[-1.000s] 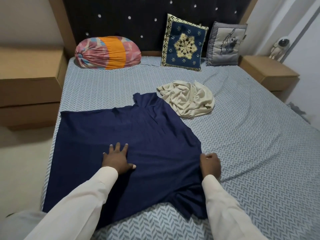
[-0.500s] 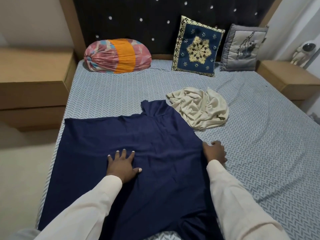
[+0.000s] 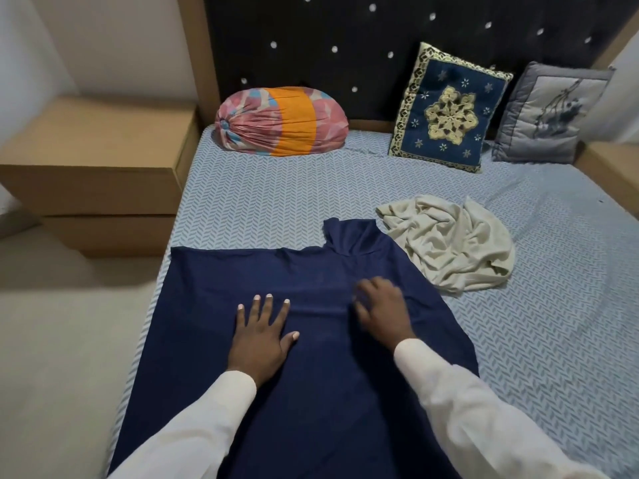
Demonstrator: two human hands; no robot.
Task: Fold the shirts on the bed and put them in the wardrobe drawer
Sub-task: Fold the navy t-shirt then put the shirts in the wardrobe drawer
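A navy blue shirt [image 3: 311, 392] lies spread flat on the near left part of the bed [image 3: 276, 202], its collar pointing toward the headboard. My left hand [image 3: 261, 335] presses flat on the shirt's middle, fingers straight and spread. My right hand [image 3: 380, 309] rests on the shirt just right of it, motion-blurred, fingers slightly bent, and the cloth is bunched into a small ridge between the two hands. A crumpled cream shirt [image 3: 453, 250] lies on the sheet beyond the navy shirt's right shoulder.
An orange and pink bolster [image 3: 280, 122], a blue embroidered cushion [image 3: 447, 108] and a grey cushion [image 3: 549, 114] lean against the dark headboard. Wooden bedside units stand at the left [image 3: 96, 167] and far right [image 3: 608, 160]. Floor lies left of the bed.
My right hand left the shirt's right edge and slid left and forward onto the shirt's middle. The left hand stayed pressed flat. The view moved closer and leftward.
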